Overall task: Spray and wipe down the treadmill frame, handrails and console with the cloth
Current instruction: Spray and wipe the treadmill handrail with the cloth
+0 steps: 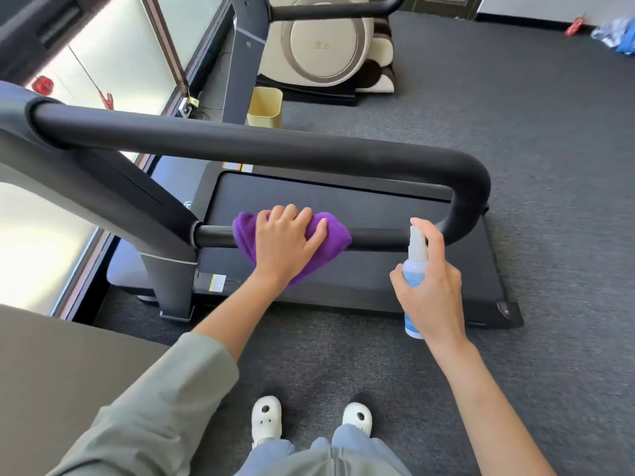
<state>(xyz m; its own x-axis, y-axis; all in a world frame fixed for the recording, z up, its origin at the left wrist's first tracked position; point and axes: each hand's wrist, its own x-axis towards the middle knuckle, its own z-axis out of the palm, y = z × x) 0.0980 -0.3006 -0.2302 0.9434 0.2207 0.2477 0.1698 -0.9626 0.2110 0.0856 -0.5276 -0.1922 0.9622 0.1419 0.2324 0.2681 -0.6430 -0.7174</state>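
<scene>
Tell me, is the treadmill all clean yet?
Not yet. The left hand presses the purple cloth on the lower handrail, and the right hand holds the spray bottle ready. Nothing shows which parts are already clean. The upper handrail looks untouched.

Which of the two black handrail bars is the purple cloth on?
The lower, thinner black handrail bar. The left hand presses the purple cloth on it; the thicker upper black handrail bar is bare.
</scene>
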